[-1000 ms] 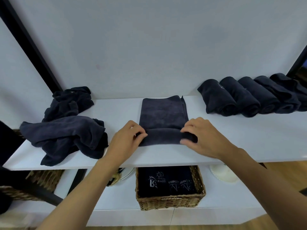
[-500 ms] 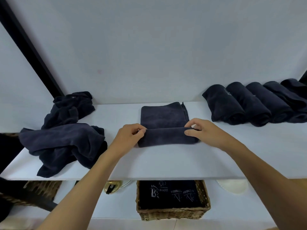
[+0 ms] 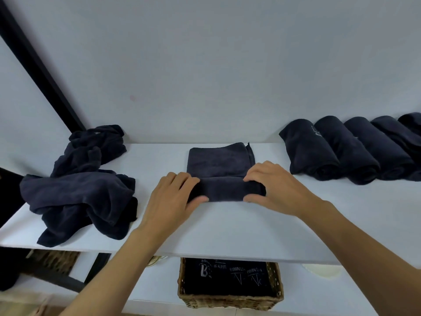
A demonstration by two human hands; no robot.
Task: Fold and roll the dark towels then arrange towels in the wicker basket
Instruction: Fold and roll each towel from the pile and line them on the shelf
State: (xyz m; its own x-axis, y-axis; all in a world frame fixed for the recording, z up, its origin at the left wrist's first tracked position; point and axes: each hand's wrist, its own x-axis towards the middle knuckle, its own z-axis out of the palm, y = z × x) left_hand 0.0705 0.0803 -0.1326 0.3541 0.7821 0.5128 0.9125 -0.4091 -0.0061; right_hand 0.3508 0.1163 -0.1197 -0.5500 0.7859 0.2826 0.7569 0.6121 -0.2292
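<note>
A folded dark towel [image 3: 219,164] lies flat on the white shelf [image 3: 227,229], and its near end is rolled into a thick tube. My left hand [image 3: 169,200] grips the roll's left end, fingers over the top and thumb under the front. On the roll's right end my right hand [image 3: 273,187] holds the same way. Several rolled dark towels [image 3: 341,149] lie side by side at the right. Below the shelf stands a wicker basket [image 3: 230,302] with printed dark towels inside.
Two crumpled dark towels [image 3: 77,195] are heaped at the shelf's left end. A black post [image 3: 38,65] slants up the wall on the left. Another wicker basket [image 3: 57,258] shows partly under the shelf at the left. A pale round object [image 3: 323,271] lies on the lower shelf.
The roll has grown thicker and moved farther along the towel, so less flat towel shows behind it. Both hands shifted with it and now wrap its ends.
</note>
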